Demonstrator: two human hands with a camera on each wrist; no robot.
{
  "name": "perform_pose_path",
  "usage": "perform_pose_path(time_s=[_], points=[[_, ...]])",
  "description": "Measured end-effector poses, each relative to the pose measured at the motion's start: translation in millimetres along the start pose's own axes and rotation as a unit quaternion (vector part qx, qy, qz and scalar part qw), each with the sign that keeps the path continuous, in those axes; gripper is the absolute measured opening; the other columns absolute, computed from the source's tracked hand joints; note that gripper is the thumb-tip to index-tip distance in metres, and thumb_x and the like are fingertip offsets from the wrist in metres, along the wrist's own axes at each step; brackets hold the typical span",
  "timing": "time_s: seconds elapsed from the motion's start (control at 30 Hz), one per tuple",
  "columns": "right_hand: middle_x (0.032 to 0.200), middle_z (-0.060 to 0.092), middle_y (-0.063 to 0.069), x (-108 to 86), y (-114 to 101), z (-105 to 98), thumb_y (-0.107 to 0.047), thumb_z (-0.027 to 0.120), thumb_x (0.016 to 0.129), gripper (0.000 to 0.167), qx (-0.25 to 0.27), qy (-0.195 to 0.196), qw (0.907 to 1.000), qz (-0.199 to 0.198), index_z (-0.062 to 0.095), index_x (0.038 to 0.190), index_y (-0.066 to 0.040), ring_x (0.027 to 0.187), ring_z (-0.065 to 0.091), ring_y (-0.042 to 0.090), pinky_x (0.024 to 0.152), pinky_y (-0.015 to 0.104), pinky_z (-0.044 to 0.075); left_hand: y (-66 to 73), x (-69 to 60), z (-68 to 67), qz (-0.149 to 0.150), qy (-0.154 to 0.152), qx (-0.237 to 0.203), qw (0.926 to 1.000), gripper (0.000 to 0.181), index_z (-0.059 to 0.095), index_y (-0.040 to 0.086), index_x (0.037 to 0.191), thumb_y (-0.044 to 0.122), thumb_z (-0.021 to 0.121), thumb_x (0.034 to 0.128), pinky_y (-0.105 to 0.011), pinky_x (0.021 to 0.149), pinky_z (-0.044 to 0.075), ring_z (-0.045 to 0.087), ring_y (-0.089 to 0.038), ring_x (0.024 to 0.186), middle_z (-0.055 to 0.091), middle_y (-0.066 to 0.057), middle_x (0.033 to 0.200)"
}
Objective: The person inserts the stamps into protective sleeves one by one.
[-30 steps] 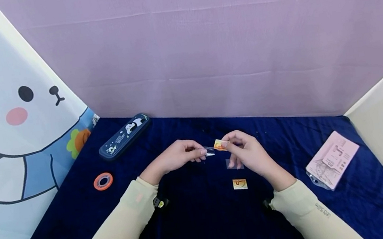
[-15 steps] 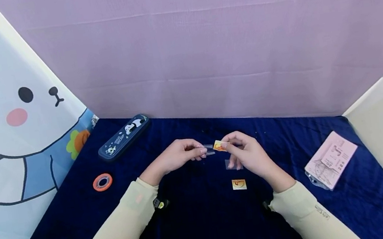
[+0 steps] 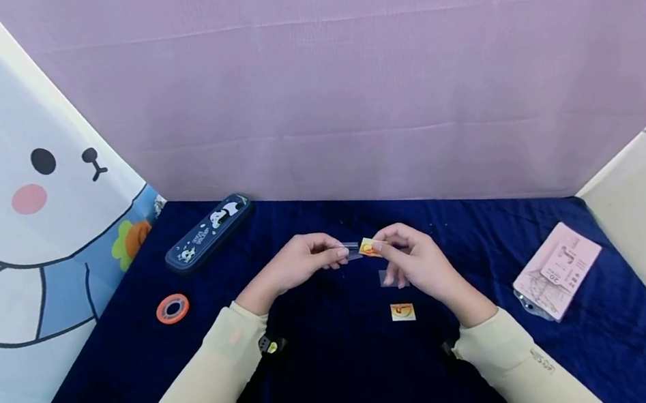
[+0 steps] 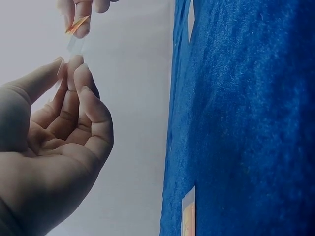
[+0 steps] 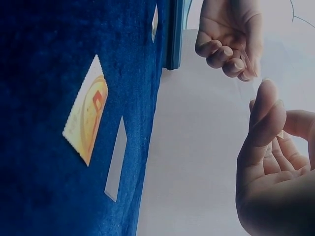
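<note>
My left hand (image 3: 321, 255) pinches a small clear plastic sleeve (image 3: 354, 251) between thumb and fingers, above the blue cloth. Facing it, my right hand (image 3: 414, 254) pinches a yellow-orange stamp (image 3: 369, 247) by its right side. The stamp's left edge is close to the sleeve's free end; whether they touch I cannot tell. In the left wrist view the stamp (image 4: 78, 24) appears edge-on, just beyond the sleeve. Another stamp (image 3: 403, 312), with serrated edges in the right wrist view (image 5: 88, 115), lies on the cloth. A flat clear piece (image 5: 117, 160) lies beside it, partly under my right fingers in the head view.
A dark blue pencil case (image 3: 210, 233) with a panda print stands at the back left. Nearer lies an orange ring (image 3: 173, 308) with a dark middle. To the right is a pink packet (image 3: 559, 270) with a clear piece under it. A pale curtain (image 3: 344, 88) rises behind the table.
The sleeve in my left hand has changed its tilt slightly, and its glare has faded. Both hands stay nearly in place, with the stamp still near the sleeve's end.
</note>
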State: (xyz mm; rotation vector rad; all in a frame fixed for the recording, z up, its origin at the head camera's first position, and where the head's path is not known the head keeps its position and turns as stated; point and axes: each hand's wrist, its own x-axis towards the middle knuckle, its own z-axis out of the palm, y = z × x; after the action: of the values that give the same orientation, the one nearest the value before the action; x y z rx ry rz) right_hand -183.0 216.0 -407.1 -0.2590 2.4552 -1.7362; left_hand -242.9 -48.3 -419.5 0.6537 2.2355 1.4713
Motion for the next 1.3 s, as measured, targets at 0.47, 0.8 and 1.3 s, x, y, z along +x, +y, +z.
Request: perform_pose_path(time_s=[0.47,0.8,1.3], points=[[0.104,0.075,0.004,5.4,-0.8,-2.8,-0.03,0.065,0.109,0.026,0.021,0.044,0.9978,-0.044,0.065,0.125,-0.01,0.056,0.068,0.017,0.05,0.034,0.056,4.3,5.5,-2.2,0.019,0.004,-0.006,0.9998,0.024,0.078,0.012,0.117,0.031,0.07,0.1056,-0.051,0.1,0.06,0.073,-0.016,0.098,0.081,-0.004,0.108],[0.113,0.075,0.019,7.5,-3.7,-2.1,-0.033,0.065,0.108,0.029,0.017,0.022,0.9993,-0.027,0.065,0.126,-0.009,0.058,0.07,0.018,0.052,0.035,0.058,6.4,8.1,-3.5,0.02,-0.007,-0.006,0.9998,0.033,0.076,0.006,0.123,0.033,0.068,0.1065,-0.053,0.102,0.059,0.072,-0.018,0.1,0.08,-0.004,0.11],[0.103,0.077,0.008,2.7,1.2,6.0,-0.035,0.065,0.108,0.03,0.015,0.007,0.9996,-0.022,0.065,0.125,-0.01,0.059,0.07,0.02,0.052,0.036,0.057,-2.9,-1.8,-2.6,0.021,-0.008,-0.001,0.9997,0.038,0.077,0.007,0.122,0.04,0.069,0.1053,-0.057,0.102,0.058,0.073,-0.02,0.099,0.08,-0.003,0.109]])
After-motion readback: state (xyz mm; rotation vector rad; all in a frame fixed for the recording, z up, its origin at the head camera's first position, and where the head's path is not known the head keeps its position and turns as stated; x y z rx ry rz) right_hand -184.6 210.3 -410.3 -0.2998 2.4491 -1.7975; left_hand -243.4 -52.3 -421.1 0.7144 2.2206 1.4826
